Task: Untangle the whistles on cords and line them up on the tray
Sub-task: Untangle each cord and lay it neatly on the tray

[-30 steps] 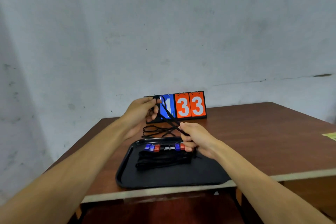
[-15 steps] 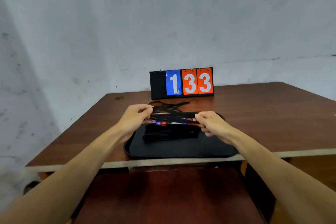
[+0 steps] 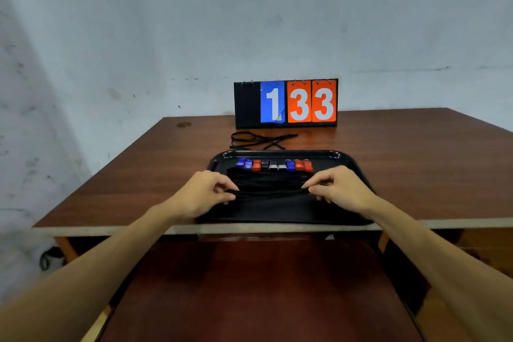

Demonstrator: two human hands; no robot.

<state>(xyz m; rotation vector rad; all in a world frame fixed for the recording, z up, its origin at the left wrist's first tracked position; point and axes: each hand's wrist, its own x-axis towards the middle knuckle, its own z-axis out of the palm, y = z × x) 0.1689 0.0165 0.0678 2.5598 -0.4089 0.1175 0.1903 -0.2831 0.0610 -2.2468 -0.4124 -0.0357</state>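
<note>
left hand (image 3: 205,193) pinches cord (image 3: 272,192) end at tray (image 3: 277,214) left | right hand (image 3: 340,189) pinches other end at tray right | cord stretched between fingers (image 3: 219,184) over tray middle | whistles (image 3: 273,166) row along tray far edge

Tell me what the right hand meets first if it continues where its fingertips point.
The right hand points left along the cord it pinches; it would likely brush the cord bundle on the tray first, then the left hand. Depth is unclear.
</note>
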